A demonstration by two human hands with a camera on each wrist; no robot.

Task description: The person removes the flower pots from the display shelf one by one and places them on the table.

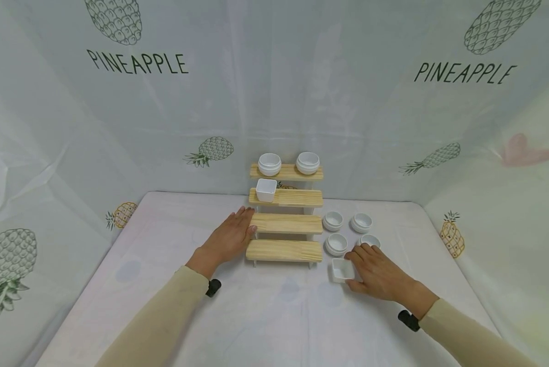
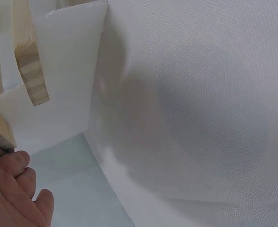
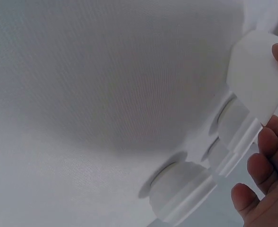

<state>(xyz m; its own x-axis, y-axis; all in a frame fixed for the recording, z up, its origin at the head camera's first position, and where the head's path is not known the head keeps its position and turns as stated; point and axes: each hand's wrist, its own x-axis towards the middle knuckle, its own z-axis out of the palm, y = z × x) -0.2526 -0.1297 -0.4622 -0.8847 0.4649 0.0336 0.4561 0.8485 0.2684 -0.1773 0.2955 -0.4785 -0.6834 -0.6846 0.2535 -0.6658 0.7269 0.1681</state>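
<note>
My right hand [image 1: 376,272] pinches a small square white bowl [image 1: 343,269] between thumb and fingers, at the front right of a stepped wooden shelf. The right wrist view shows the thumb on one side of the square bowl [image 3: 255,71] and fingertips on the other. Behind and beside that hand stand several round white bowls [image 1: 336,244], one partly hidden by the fingers. My left hand [image 1: 228,235] rests at the left end of the wooden shelf [image 1: 285,223], fingers extended along it. In the left wrist view its fingertips touch a board's end [image 2: 4,135].
On the top tier stand two round white bowls, a left one [image 1: 269,164] and a right one [image 1: 308,163]. Another square white bowl [image 1: 266,190] sits at the left of the tier below. A pale cloth [image 1: 265,316] covers the table, with a pineapple-print curtain [image 1: 274,76] behind.
</note>
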